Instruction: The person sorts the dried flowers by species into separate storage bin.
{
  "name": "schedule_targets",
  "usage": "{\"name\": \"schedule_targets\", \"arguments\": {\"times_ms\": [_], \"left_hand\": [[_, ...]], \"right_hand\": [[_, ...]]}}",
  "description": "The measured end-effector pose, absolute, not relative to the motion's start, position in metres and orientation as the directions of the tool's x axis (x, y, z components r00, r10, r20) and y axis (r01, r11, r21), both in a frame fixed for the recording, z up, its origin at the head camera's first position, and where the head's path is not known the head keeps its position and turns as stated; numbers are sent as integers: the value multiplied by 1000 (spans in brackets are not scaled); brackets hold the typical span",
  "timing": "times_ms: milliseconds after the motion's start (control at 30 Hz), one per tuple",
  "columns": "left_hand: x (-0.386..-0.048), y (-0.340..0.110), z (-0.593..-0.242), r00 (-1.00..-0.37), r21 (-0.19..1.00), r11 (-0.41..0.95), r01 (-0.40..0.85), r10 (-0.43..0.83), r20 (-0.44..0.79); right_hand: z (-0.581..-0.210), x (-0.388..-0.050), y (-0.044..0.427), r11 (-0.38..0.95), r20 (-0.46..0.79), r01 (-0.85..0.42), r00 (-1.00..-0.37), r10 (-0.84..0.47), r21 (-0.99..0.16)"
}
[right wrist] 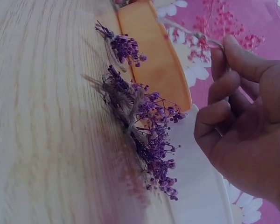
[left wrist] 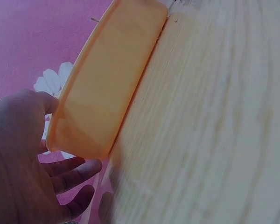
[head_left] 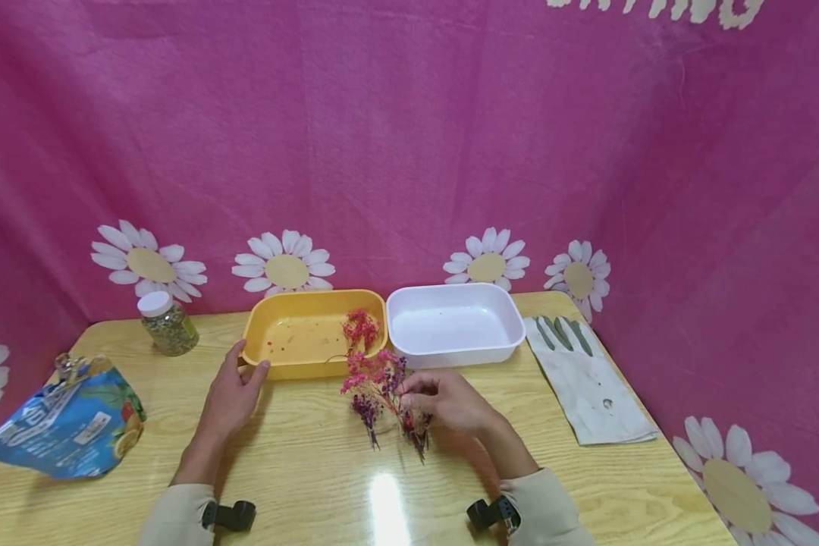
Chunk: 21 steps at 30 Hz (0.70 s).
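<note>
My left hand (head_left: 235, 394) holds the front left corner of a yellow plastic tray (head_left: 293, 371), thumb at the front rim and fingers round the left end. In the left wrist view the fingers (left wrist: 77, 177) curve beside the tray's end wall. My right hand (head_left: 450, 398) pinches the thin stem of a pink dried flower sprig (right wrist: 224, 23) between thumb and forefinger. Below it, small bunches of purple dried flowers (right wrist: 154, 140) lie on the table, one tied with twine. Another pink dried flower cluster (head_left: 360, 330) lies in the yellow tray's right end.
A white tray (head_left: 453, 350) stands against the yellow one. Left are a lidded jar (head_left: 169, 326) and a blue pouch (head_left: 75, 428). A whitish glove (head_left: 594, 387) with green fingertips lies right. Pink flowered cloth (head_left: 382, 152) hangs behind the table.
</note>
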<state>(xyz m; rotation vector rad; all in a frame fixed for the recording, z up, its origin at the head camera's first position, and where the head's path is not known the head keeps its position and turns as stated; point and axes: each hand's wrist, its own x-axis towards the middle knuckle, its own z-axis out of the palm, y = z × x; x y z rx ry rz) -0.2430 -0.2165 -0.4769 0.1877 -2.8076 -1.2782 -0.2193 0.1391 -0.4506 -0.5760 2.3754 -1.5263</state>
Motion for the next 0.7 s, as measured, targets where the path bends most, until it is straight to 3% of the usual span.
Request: {"name": "schedule_targets", "arguments": {"times_ms": [300, 700], "left_hand": [[-243, -216, -474, -989, 752, 648, -122, -144, -36], [-243, -218, -476, -990, 751, 651, -110, -135, -29]], "right_hand": [[-442, -220, 133, 372, 80, -203, -944, -320, -906], [-438, -229, 124, 315, 109, -179, -968, -228, -932]]}}
